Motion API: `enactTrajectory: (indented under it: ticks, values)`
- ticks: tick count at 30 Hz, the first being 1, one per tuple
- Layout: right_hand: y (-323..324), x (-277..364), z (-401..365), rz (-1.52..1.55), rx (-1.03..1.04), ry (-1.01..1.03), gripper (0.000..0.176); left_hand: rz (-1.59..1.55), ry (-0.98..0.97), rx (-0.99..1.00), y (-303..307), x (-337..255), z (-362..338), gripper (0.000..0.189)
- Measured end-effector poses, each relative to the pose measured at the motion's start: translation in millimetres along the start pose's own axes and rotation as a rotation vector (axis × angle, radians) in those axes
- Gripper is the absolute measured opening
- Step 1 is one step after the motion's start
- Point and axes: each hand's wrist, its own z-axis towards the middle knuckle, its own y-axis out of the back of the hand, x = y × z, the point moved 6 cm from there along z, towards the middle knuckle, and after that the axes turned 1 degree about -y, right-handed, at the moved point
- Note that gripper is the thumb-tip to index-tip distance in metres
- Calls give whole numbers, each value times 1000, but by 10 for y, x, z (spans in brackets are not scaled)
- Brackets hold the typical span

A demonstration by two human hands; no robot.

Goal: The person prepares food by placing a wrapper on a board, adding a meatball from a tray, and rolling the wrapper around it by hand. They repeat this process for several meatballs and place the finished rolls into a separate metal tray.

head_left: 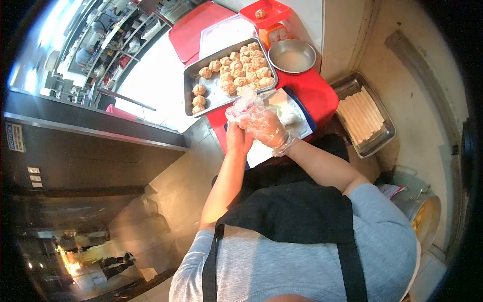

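Observation:
My right hand (264, 128), in a clear plastic glove, is closed over something I cannot make out, just below the tray's near edge. Against it, my left hand (237, 138) has its fingers curled and touching the gloved one; whether it holds anything is hidden. Beyond both hands lies a metal tray (190, 83) with several lumpy, light-brown balls (240, 71). Under and beside my hands is a white and blue board or tray (307, 128) with a pale mass (288, 115) on it.
A metal bowl (293, 56) of cloudy liquid and an orange scale (275, 34) with a red pan (274, 14) stand on the red table (322, 90). A tray of pale rolls (359, 118) sits lower right. A large pot (427, 216) is near my right elbow.

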Motion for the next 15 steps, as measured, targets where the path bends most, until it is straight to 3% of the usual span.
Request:
enactTrajectory:
  ticks: [1, 4, 7, 10, 13, 15]
  values:
    - [2, 12, 0, -22, -6, 31, 23, -26, 31, 9, 1, 6, -2, 37]
    - [38, 35, 44, 34, -72, 76, 23, 316, -218, 90, -73, -111, -4, 39]
    - [-28, 126, 73, 45, 2, 108, 23, 299, -176, -8, -47, -135, -20, 44]
    - [-103, 215, 60, -38, 28, 134, 24, 134, -102, 17, -160, -152, -27, 50]
    - [-182, 216, -2, 50, -20, 66, 22, -73, -29, 215, -357, -240, -70, 48]
    - [-231, 275, -56, 122, 6, 20, 19, -46, -89, 82, -209, -325, 32, 50]
